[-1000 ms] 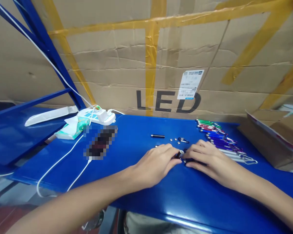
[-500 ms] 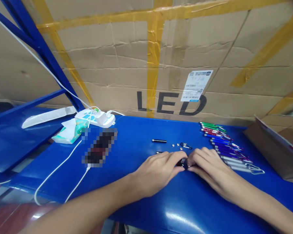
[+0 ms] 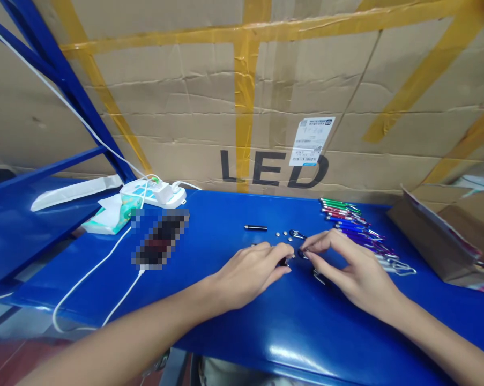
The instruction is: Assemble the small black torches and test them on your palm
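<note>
My left hand (image 3: 253, 271) rests on the blue table (image 3: 225, 311), fingers curled over a small dark tube part at its fingertips. My right hand (image 3: 342, 262) is just to its right, thumb and forefinger pinched on a small dark cap piece (image 3: 302, 252). Behind the hands lie a black tube (image 3: 255, 228), a few button cells (image 3: 282, 234) and a small clip piece (image 3: 297, 234). A row of coloured mini flashlights (image 3: 358, 230) lies to the right of my right hand.
A pixelated phone (image 3: 159, 238) on a white cable (image 3: 92, 279) lies left of the hands. A power strip (image 3: 153, 194) and tissue pack (image 3: 111, 215) sit at the back left. An open cardboard box (image 3: 438, 236) stands right. A large LED carton (image 3: 266, 107) walls the back.
My hands were pressed together on one dark piece. Now they have drawn apart, the right hand lifting with a small piece pinched, the left staying on the table.
</note>
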Demonstrator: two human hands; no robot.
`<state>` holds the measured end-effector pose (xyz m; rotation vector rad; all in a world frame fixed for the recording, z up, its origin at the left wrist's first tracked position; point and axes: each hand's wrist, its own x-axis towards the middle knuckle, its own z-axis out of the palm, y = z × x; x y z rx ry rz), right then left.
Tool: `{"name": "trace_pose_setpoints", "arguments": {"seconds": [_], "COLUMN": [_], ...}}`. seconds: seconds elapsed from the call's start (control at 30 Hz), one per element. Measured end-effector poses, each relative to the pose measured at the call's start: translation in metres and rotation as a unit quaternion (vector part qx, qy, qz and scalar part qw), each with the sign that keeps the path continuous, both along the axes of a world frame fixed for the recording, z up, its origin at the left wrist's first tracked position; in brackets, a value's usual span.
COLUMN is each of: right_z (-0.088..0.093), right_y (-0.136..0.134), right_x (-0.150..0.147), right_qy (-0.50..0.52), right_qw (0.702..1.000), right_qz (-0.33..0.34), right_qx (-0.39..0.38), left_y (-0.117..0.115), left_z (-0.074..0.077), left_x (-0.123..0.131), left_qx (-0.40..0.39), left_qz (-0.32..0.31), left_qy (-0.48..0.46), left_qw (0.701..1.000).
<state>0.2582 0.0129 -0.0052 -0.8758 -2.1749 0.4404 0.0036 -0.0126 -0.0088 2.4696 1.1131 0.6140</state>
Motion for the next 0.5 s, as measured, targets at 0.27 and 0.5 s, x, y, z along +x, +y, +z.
{"name": "trace_pose_setpoints", "arguments": {"seconds": [0.27,0.5], "right_z": [-0.001,-0.001], "right_y": [-0.001,0.0], "right_x": [-0.002,-0.005], "right_qy": [-0.003,0.021], "right_qw": [1.0,1.0], "right_qz": [0.02,0.015], "right_qx": [-0.001,0.004], "left_y": [-0.005,-0.006], "left_z": [-0.008,-0.007], "left_x": [0.005,0.006], "left_qx": [-0.043,0.01], "left_qz": [0.015,-0.021], "left_qy": [-0.102,-0.108], "left_qw": [0.994,0.994]}}
